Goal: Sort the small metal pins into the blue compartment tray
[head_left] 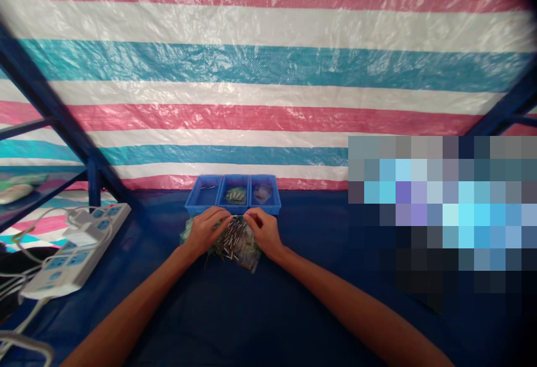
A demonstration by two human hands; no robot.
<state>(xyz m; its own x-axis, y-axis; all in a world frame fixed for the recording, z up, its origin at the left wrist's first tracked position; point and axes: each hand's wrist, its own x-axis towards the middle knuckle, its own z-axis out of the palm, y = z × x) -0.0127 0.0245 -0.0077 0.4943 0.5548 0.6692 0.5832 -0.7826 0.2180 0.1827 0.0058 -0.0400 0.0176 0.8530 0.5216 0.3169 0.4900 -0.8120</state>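
Metal pins point(235, 239): heaped on a clear bag, on the blue table point(293, 288), just before three blue bins point(197, 206).
Left hand point(206, 228): curled over the heap's left edge, touching pins; grip impossible to tell.
Right hand point(265, 233): fingertips narrowed at the heap's top; hold impossible to tell.

Backdrop tarp point(268, 76): pink, white, teal stripes. Trays point(233, 206): blue. Table cover point(251, 311): dark blue. Pins point(235, 239): silver. Power strips point(62, 269): white.

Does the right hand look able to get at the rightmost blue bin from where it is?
Probably yes. The right hand rests on the pile of metal pins, and the rightmost blue bin stands just behind it, open on top, with nothing visible between them.
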